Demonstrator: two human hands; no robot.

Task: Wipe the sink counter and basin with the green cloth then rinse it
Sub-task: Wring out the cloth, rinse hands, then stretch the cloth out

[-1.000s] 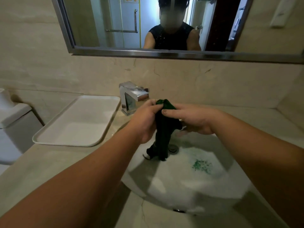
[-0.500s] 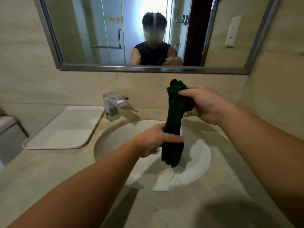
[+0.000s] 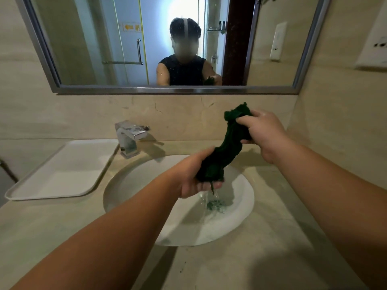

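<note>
Counter [image 3: 251, 266], basin [image 3: 248, 195] with green-flecked water [image 3: 216, 205]

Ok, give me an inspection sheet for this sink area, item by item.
Surface: beige stone counter; white basin set into it, wet inside.
Job's things: green cloth twisted between both hands above the basin, water running from its lower end; green flecks lie in the basin.
Clutter: white tray on the counter, left of the faucet.
Hands: left hand grips the cloth's lower end; right hand grips its upper end.
Cables: nothing seen.
Surroundings: mirror above the counter; wall plate at the right.
</note>
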